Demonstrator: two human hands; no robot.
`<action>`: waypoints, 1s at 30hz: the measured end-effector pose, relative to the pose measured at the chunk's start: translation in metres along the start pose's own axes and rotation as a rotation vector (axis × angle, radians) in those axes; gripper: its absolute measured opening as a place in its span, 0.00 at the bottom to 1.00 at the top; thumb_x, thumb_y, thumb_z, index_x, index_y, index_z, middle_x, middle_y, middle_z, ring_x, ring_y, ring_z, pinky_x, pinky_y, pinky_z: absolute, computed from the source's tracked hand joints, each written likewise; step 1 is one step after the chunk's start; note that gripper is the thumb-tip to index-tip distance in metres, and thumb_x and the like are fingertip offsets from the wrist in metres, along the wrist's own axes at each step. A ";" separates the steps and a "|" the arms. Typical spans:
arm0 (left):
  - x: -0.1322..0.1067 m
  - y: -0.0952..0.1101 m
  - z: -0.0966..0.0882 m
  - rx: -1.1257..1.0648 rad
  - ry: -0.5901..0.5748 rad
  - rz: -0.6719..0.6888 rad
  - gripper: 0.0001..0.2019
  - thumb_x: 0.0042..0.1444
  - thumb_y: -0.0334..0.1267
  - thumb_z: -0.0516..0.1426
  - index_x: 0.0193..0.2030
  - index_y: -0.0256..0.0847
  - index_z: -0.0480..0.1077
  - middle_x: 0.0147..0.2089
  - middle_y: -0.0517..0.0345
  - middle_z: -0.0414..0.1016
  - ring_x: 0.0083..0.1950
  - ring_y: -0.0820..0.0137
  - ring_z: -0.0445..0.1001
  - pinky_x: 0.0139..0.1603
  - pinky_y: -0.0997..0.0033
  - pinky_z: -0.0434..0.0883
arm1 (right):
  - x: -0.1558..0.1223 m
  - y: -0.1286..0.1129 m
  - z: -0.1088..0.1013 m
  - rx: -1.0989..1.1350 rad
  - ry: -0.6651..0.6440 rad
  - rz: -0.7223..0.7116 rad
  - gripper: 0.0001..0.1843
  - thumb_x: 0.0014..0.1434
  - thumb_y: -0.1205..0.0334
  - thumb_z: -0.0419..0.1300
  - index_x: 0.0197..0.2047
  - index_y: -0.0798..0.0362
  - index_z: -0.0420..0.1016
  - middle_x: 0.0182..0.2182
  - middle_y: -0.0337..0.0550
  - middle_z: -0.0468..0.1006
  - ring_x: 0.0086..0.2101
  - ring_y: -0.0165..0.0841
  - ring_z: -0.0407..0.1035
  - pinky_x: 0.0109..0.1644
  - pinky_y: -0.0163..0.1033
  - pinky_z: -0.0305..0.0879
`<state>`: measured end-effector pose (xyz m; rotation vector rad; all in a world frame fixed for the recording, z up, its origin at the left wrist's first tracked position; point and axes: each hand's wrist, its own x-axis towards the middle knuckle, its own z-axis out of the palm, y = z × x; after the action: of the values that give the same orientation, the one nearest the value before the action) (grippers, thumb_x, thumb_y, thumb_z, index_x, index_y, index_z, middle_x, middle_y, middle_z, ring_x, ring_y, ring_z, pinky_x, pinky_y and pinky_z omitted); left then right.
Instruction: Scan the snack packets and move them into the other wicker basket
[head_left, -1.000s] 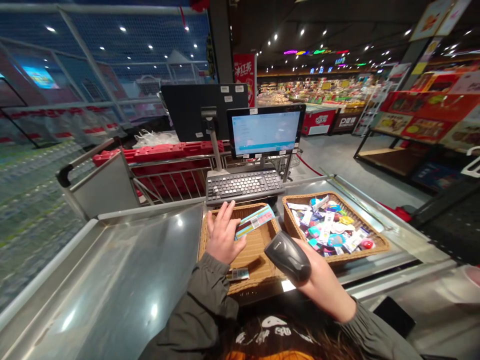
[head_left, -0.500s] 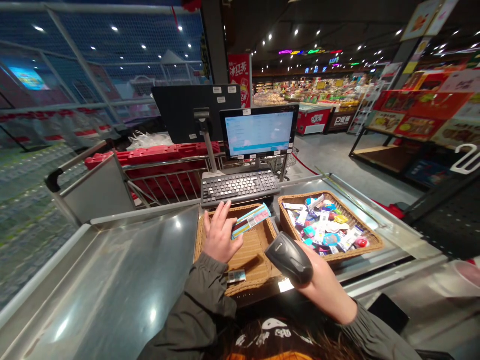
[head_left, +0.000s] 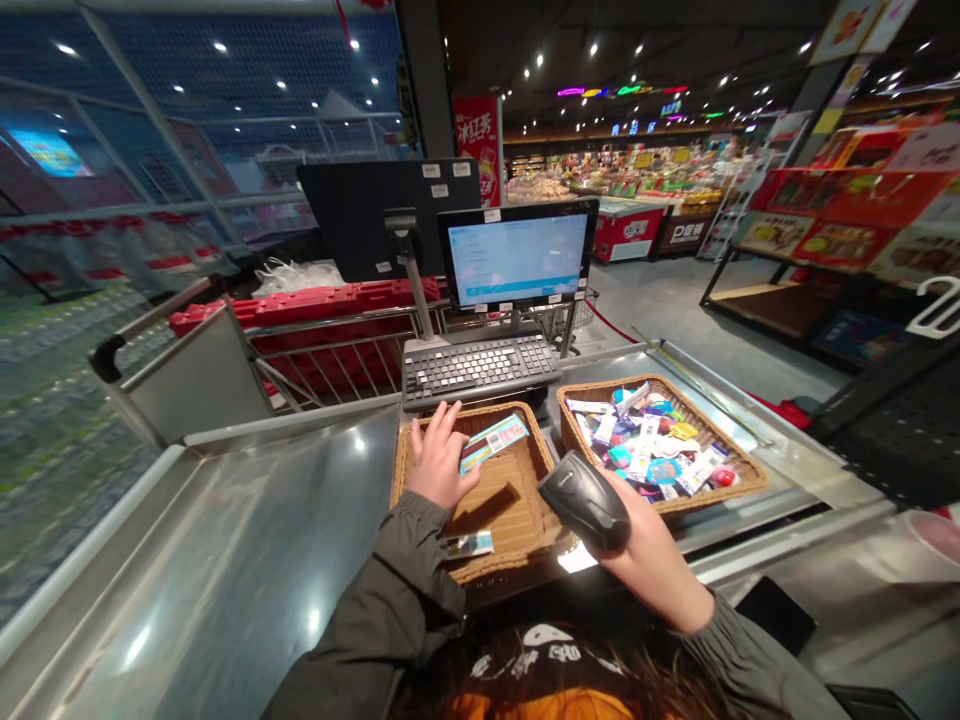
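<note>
My left hand (head_left: 436,460) pinches a flat light-blue packet (head_left: 493,441) over the left wicker basket (head_left: 517,505), its other fingers stretched out. A second small packet (head_left: 470,545) lies at that basket's near edge. My right hand (head_left: 637,545) grips a black barcode scanner (head_left: 586,499), held just in front of the gap between the two baskets and pointed toward the packet. The right wicker basket (head_left: 739,478) is filled with several small colourful packets (head_left: 651,442).
Behind the baskets sit a black keyboard (head_left: 478,368) and a lit monitor (head_left: 517,257) with a second screen's dark back (head_left: 367,215). A steel counter (head_left: 247,560) spreads to the left. Red shopping baskets (head_left: 300,305) are stacked behind a metal rail. Store shelves stand at the right.
My left hand has lowered the blue packet slightly toward the left basket. The scanner hand has shifted a little to the right and stays closed on the scanner.
</note>
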<state>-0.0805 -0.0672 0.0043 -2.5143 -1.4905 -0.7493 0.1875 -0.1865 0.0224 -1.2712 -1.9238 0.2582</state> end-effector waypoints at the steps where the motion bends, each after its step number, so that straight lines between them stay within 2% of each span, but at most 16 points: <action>1: 0.000 -0.003 0.003 0.002 -0.024 0.002 0.10 0.48 0.35 0.60 0.38 0.41 0.69 0.72 0.43 0.55 0.74 0.49 0.48 0.69 0.32 0.42 | 0.000 0.001 0.000 -0.010 0.005 0.000 0.26 0.54 0.68 0.57 0.57 0.52 0.68 0.55 0.53 0.74 0.56 0.45 0.69 0.58 0.50 0.70; 6: -0.003 -0.014 0.021 0.006 -0.142 0.013 0.10 0.45 0.34 0.61 0.36 0.41 0.69 0.71 0.42 0.57 0.74 0.49 0.48 0.70 0.32 0.40 | 0.001 0.006 -0.002 -0.051 0.037 -0.031 0.28 0.55 0.65 0.58 0.61 0.53 0.65 0.57 0.55 0.72 0.58 0.48 0.67 0.61 0.55 0.66; 9: -0.004 -0.019 0.036 0.001 -0.237 0.002 0.09 0.44 0.36 0.61 0.35 0.41 0.70 0.71 0.42 0.57 0.74 0.49 0.48 0.70 0.32 0.39 | 0.002 0.007 -0.002 -0.080 0.053 -0.035 0.32 0.56 0.64 0.59 0.64 0.53 0.61 0.60 0.57 0.68 0.63 0.51 0.60 0.65 0.61 0.59; 13: -0.006 -0.025 0.061 -0.005 -0.441 -0.030 0.10 0.44 0.40 0.61 0.35 0.41 0.71 0.71 0.43 0.56 0.73 0.48 0.48 0.70 0.31 0.39 | 0.002 0.008 -0.002 -0.082 0.051 -0.030 0.35 0.57 0.65 0.57 0.67 0.52 0.55 0.63 0.56 0.64 0.66 0.50 0.51 0.67 0.64 0.55; 16: -0.009 -0.028 0.083 0.012 -0.623 -0.047 0.13 0.45 0.42 0.60 0.37 0.40 0.73 0.72 0.43 0.54 0.74 0.47 0.47 0.70 0.32 0.39 | 0.001 0.010 -0.004 -0.076 0.047 -0.026 0.35 0.57 0.66 0.57 0.67 0.52 0.56 0.64 0.56 0.63 0.67 0.51 0.51 0.67 0.63 0.54; 19: -0.016 -0.032 0.102 0.025 -0.742 -0.023 0.17 0.42 0.42 0.62 0.41 0.40 0.75 0.71 0.43 0.56 0.73 0.45 0.48 0.70 0.32 0.37 | -0.001 0.013 -0.007 -0.076 0.062 -0.008 0.35 0.57 0.65 0.58 0.67 0.52 0.56 0.64 0.56 0.63 0.67 0.52 0.51 0.67 0.64 0.54; 25: -0.030 -0.041 0.124 0.088 -0.885 -0.028 0.26 0.35 0.38 0.63 0.47 0.39 0.75 0.65 0.36 0.65 0.69 0.44 0.56 0.69 0.32 0.33 | -0.005 0.020 -0.015 -0.081 0.069 0.038 0.34 0.58 0.62 0.58 0.67 0.51 0.55 0.64 0.56 0.63 0.66 0.52 0.52 0.67 0.64 0.54; 30: -0.037 -0.043 0.130 0.150 -0.947 -0.051 0.25 0.32 0.33 0.63 0.44 0.38 0.76 0.59 0.33 0.70 0.67 0.42 0.59 0.68 0.32 0.28 | -0.011 0.029 -0.022 -0.088 0.079 0.080 0.36 0.59 0.60 0.59 0.68 0.52 0.53 0.65 0.57 0.61 0.67 0.52 0.50 0.67 0.63 0.53</action>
<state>-0.0862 -0.0296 -0.1320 -2.8329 -1.7107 0.6551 0.2248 -0.1873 0.0156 -1.3978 -1.8375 0.1629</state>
